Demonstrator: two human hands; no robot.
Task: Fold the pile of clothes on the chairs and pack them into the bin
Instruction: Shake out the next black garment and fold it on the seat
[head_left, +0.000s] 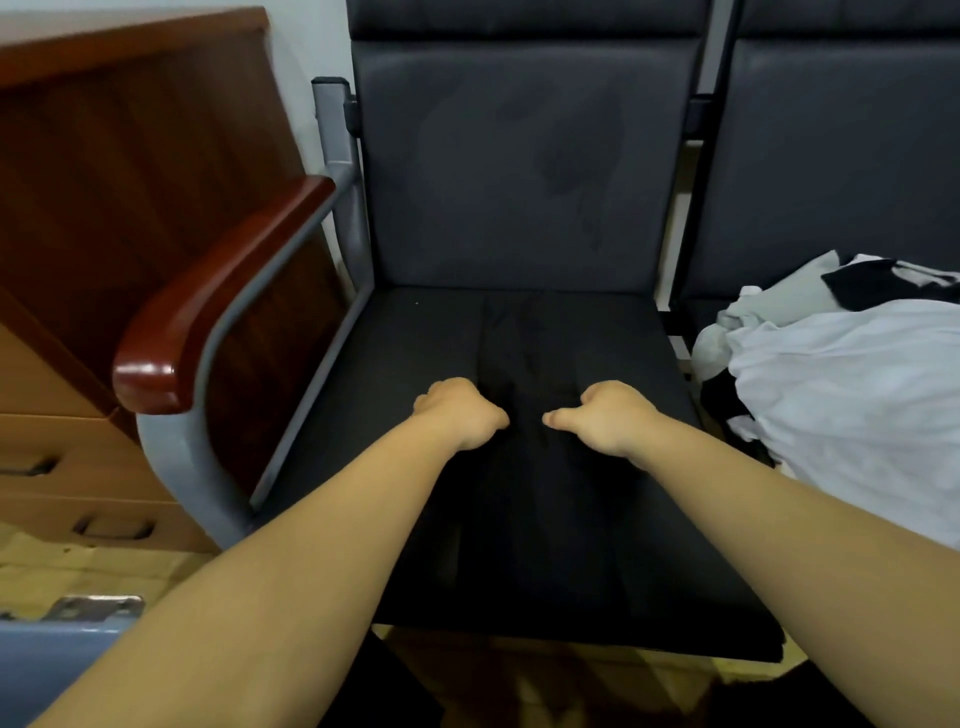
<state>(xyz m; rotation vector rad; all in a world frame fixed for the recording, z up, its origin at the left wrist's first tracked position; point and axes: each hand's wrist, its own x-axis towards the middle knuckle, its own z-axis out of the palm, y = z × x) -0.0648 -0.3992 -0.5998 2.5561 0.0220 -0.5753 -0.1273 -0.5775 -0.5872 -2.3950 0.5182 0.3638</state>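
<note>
A black garment lies flat on the dark seat of the left chair and hangs slightly over its front edge. My left hand and my right hand sit side by side on the garment's middle. Their fingers are curled down into the fabric and the thumbs point toward each other. A pile of white and black clothes lies on the neighbouring chair to the right. A blue-grey container corner with a metal latch shows at the lower left; it may be the bin.
The chair has a red-brown wooden armrest on a grey metal frame at the left. Behind it stand a wooden cabinet and drawers. The chair backrest rises just beyond the garment.
</note>
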